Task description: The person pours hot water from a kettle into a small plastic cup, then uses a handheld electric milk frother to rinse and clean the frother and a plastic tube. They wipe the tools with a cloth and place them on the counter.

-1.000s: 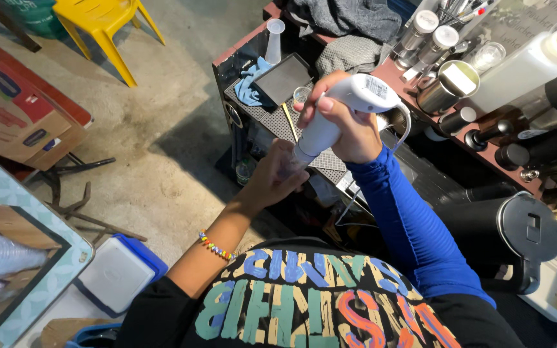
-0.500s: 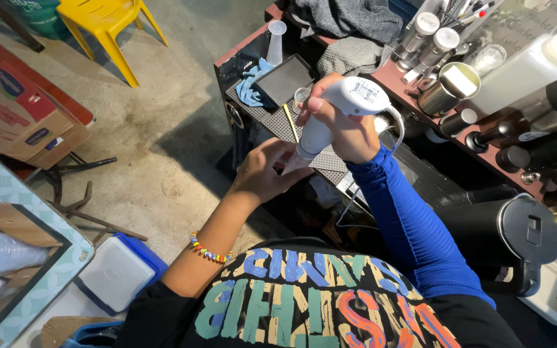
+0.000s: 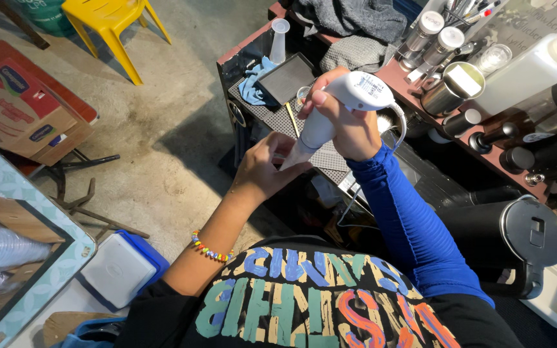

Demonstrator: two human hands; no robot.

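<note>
White handheld appliance [image 3: 336,109]: tapered body with a rounded head, held tilted above the perforated dark tabletop [image 3: 272,116], head up and to the right, narrow end pointing down-left.

Right hand [image 3: 349,125], blue sleeve: fingers [image 3: 320,100] curled tightly round the upper body just under the head, the head standing clear above them.

Left hand [image 3: 262,171], beaded bracelet [image 3: 211,248] at the wrist: fingers [image 3: 277,143] drawn together around the narrow lower end, the tip hidden inside the grasp; whether they pinched it or only cupped it could not be told.

A white cord [image 3: 400,125] ran from the head down past the right wrist.

Nearby: black square tray [image 3: 286,77] and blue cloth [image 3: 253,87] beyond the hands; metal cup [image 3: 443,96]; black kettle [image 3: 517,238] at right; yellow chair [image 3: 111,22] on the floor.
</note>
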